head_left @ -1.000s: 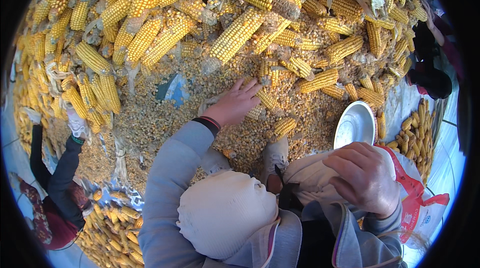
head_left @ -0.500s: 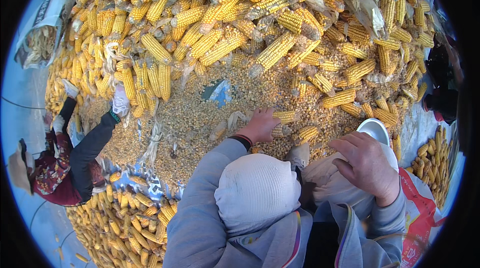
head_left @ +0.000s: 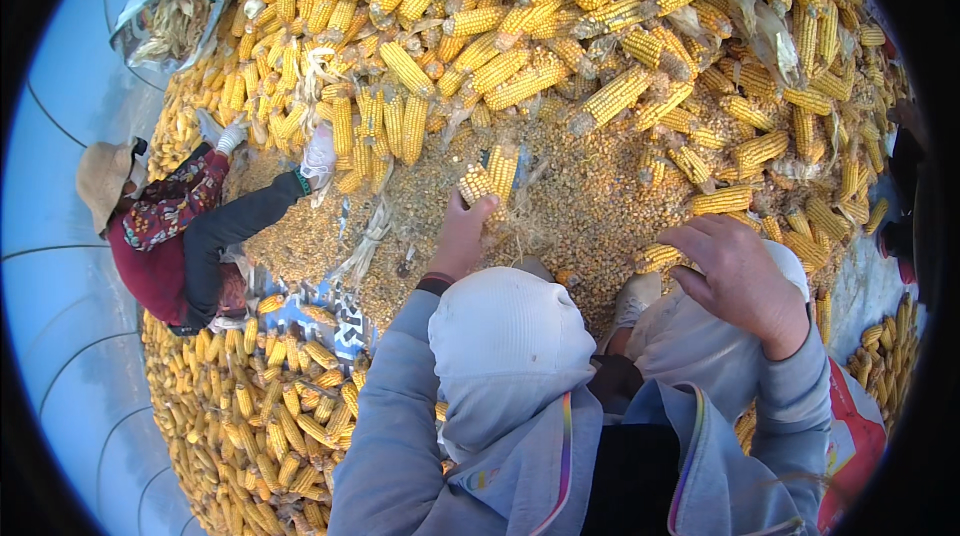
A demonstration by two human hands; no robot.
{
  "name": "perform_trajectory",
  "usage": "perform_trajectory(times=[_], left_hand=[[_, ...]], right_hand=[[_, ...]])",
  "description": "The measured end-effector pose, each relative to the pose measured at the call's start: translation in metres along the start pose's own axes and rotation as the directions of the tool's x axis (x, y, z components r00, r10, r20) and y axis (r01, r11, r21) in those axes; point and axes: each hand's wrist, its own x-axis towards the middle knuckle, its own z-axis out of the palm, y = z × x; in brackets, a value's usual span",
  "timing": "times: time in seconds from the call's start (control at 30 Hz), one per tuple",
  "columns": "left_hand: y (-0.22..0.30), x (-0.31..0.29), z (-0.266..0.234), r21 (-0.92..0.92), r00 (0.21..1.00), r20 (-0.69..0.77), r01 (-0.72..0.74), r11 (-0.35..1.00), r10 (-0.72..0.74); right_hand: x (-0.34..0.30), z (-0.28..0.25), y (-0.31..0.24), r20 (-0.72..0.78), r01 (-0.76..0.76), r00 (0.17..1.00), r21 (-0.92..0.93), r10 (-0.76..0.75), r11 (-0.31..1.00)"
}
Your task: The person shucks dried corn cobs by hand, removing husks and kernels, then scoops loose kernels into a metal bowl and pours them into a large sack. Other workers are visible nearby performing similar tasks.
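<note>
My left hand reaches forward over a bed of loose corn kernels and closes around a yellow corn cob, with a second cob right beside it. My right hand rests on my raised knee in pale trousers, fingers curled, holding nothing that I can see. A white cloth hood fills the lower middle of the view and hides my lap.
A big heap of corn cobs covers the far side. Another person in a straw hat crouches at the left, gloved hands in the pile. More cobs lie at lower left; an open sack sits top left.
My left hand has gone from resting spread on the kernels to gripping a cob. The view has swung, bringing the person at the left further in. The metal bowl by my right hand is now hidden.
</note>
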Motion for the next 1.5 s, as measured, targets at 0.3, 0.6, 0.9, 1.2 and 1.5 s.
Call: perform_trajectory(times=[0.3,0.6,0.9,1.2,1.5], left_hand=[[-0.019,-0.056,-0.079,-0.758,0.944,-0.113,0.12,0.642,-0.31],[0.106,-0.283,-0.285,-0.209,0.157,-0.977,-0.586,0.783,-0.143],[-0.017,-0.174,-0.279,-0.36,0.624,-0.723,0.029,0.933,-0.298],[-0.095,0.034,0.001,0.956,0.963,0.266,-0.257,0.142,-0.05],[-0.112,0.144,0.012,0.896,0.914,0.37,-0.398,0.196,0.166]], right_hand=[[-0.005,0.002,0.004,0.046,-0.086,0.995,0.012,0.085,0.996],[-0.011,-0.002,0.012,0.034,-0.114,0.993,-0.051,0.116,0.992],[0.011,0.001,0.019,0.105,-0.123,0.985,-0.1,0.134,0.987],[0.025,0.006,0.033,0.274,-0.351,0.891,-0.086,0.361,0.932],[0.051,0.009,0.046,0.276,-0.424,0.854,-0.125,0.442,0.897]])
